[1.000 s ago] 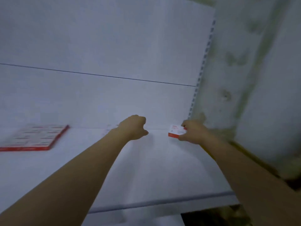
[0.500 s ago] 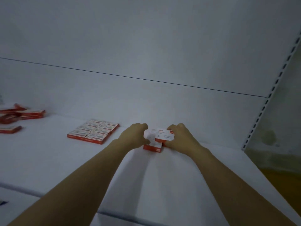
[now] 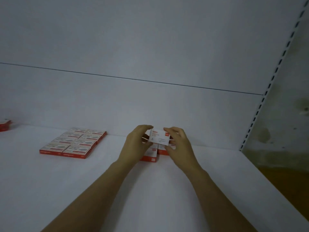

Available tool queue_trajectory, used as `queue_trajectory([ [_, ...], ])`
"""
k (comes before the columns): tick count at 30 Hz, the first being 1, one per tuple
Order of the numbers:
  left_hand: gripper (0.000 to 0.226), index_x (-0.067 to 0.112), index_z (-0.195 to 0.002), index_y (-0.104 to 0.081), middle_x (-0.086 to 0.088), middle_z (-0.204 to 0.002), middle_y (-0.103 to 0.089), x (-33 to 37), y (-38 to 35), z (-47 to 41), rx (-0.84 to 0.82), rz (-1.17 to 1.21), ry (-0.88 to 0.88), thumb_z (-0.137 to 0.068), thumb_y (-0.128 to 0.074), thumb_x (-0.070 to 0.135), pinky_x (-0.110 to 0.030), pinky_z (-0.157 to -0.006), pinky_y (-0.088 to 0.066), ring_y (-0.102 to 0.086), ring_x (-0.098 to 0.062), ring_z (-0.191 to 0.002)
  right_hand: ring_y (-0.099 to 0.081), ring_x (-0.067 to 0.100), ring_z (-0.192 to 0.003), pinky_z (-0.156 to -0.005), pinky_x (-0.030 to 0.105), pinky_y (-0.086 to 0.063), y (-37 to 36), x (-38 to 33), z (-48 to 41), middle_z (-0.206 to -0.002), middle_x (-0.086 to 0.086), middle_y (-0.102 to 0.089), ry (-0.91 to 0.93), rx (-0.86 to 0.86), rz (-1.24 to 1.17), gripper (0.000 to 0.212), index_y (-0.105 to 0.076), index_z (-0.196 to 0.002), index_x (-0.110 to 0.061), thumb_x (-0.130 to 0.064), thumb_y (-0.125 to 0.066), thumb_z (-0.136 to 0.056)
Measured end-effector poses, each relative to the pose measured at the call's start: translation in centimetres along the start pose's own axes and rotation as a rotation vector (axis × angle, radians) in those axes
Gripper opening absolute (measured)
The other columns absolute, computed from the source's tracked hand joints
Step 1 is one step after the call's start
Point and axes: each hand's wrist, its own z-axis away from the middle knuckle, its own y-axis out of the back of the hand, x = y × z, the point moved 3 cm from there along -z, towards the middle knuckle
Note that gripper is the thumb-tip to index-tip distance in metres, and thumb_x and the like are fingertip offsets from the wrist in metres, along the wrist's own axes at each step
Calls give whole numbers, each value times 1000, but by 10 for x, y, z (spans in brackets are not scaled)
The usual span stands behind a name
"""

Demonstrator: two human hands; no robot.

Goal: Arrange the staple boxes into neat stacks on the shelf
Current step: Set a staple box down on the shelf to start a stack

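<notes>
Pinching from both ends, my left hand (image 3: 137, 144) and right hand (image 3: 180, 145) hold one staple box (image 3: 158, 139) between them, fingers curled over its short sides, its white face tilted toward me. It sits just right of the frame's centre, raised above two boxes (image 3: 151, 156) that lie side by side on the shelf (image 3: 100, 181) close to the back panel. Whether its lower edge touches them I cannot tell, since my fingers cover that gap. A second ago only my right hand had this box, far over by the slotted upright (image 3: 260, 106) at the right of the frame, while my left was a bare fist. Half a second ago the two hands had come together low over the shelf boxes. So the box has travelled left to the small pile and gained a second hand, and I judge I am squaring it before setting it down as a second layer. Left of centre a flat block of boxes (image 3: 73, 144), two across and four deep, lies already tidy, and a few more boxes (image 3: 4, 126) show at the left edge. This pile looks barely begun, and the box must land flush with those under it or the stack will lean.
</notes>
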Motion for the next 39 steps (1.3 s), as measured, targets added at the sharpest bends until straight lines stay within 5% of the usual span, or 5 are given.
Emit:
queue_trajectory([
  [9, 47, 28, -123, -59, 9, -108, -68, -6, 9, -4, -146, 321, 276, -80, -73, 15, -12, -74, -50, -66, -5, -89, -65, -2, -92, -73, 10, -51, 21, 8, -5, -112, -9, -64, -209, -146, -440, 45, -55, -124, -21, -7, -66, -84],
  [13, 25, 20, -100, -69, 3, -92, -72, -5, 14, -5, -229, 533, 419, -79, -70, 35, -28, -80, -50, -67, -15, -88, -69, 15, -86, -84, 31, -54, 19, 11, -10, -101, 6, -70, -368, -130, -615, 46, -65, -110, -12, -42, -67, -74],
  [23, 49, 7, -85, -68, -7, -70, -67, -4, 9, -7, -245, 460, 656, -79, -62, 55, -27, -64, -44, -54, -17, -62, -59, 20, -58, -53, 30, -49, 12, -2, -6, -72, 11, -62, -609, -183, -572, 53, -61, -111, 0, -47, -55, -88],
  [30, 30, 10, -107, -66, -6, -98, -72, -2, 11, -5, -350, 665, 469, -78, -72, 19, -21, -71, -53, -69, -15, -84, -69, 13, -85, -85, 33, -56, 23, -8, -8, -104, 2, -68, -363, -22, -577, 34, -63, -113, -14, -32, -66, -84],
  [39, 45, 15, -113, -62, -3, -107, -71, 5, 5, -3, -337, 648, 361, -74, -72, -5, -42, -93, -52, -69, -27, -96, -62, 17, -100, -78, 27, -56, 16, -35, 3, -118, 1, -59, -67, -144, -524, 53, -58, -119, -24, -1, -74, -74],
])
